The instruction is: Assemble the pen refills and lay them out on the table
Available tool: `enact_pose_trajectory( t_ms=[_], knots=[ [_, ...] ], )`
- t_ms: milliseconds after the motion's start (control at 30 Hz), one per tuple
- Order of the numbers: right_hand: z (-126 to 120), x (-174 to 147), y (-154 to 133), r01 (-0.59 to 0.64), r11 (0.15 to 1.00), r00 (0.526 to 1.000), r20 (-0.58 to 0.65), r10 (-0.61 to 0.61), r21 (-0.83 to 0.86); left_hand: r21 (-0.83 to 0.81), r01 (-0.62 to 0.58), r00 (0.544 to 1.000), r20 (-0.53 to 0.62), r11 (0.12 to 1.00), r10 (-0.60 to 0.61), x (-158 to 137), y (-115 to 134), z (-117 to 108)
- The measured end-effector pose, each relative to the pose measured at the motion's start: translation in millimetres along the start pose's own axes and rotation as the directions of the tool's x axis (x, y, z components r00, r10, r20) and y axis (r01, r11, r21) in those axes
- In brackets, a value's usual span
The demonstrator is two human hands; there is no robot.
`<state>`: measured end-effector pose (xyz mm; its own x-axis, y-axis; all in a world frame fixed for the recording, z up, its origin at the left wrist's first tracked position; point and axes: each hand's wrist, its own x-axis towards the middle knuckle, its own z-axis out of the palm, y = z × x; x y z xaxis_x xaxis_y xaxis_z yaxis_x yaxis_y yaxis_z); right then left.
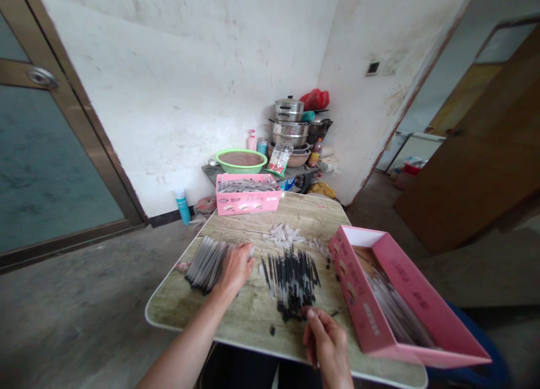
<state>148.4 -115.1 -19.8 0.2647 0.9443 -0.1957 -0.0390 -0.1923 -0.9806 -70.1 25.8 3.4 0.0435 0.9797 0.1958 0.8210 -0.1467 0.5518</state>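
My left hand (237, 266) lies at the right edge of a row of translucent grey pen barrels (206, 265) with dark ends. Its fingers are curled together, and whatever they may hold is hidden. Right of it, a heap of black pen refills (291, 276) is spread on the table, their near ends bunched in black tips. My right hand (325, 338) is at the near end of this heap, thumb and forefinger pinched by the black tips; what sits between them is too small to make out. Small whitish translucent caps (283, 235) are piled beyond the refills.
A pink box (248, 200) full of pens stands at the table's far edge. Another pink box (371, 316), tilted and holding long translucent pieces, is at the right edge. One black bit (272, 330) lies near the front. Behind are a green basin (241, 166) and stacked pots (290, 131).
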Motion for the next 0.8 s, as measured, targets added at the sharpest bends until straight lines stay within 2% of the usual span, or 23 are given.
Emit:
enact_pose_trajectory(
  t_ms=[133, 367, 500, 633, 700, 800],
  knots=[
    [-9, 0, -5, -0.001, 1.0, 1.0, -0.026, 0.001, 0.022, 0.221, -0.092, 0.995, 0.05, 0.971, 0.083, -10, 4, 17],
    [-14, -2, -3, -0.004, 1.0, 0.998, -0.057, 0.005, 0.021, 0.299, -0.053, 0.998, 0.056, 0.953, 0.038, -10, -1, 16],
    [-14, -2, -4, 0.005, 1.0, 0.999, -0.042, -0.006, -0.03, 0.268, -0.087, 0.996, 0.045, 0.96, 0.077, -12, 1, 15],
    [-10, -1, 1, 0.067, 0.984, 0.997, -0.019, -0.071, -0.168, 0.167, -0.098, 0.995, 0.025, 0.981, 0.095, -18, 9, 16],
    [-7, -1, 5, 0.135, 0.949, 0.99, 0.007, -0.139, -0.287, 0.072, -0.127, 0.992, 0.002, 0.989, 0.127, -23, 12, 17],
    [-7, -2, 9, 0.245, 0.841, 0.967, 0.061, -0.246, -0.483, -0.088, -0.161, 0.987, -0.006, 0.983, 0.161, -34, 17, 21]
  ],
)
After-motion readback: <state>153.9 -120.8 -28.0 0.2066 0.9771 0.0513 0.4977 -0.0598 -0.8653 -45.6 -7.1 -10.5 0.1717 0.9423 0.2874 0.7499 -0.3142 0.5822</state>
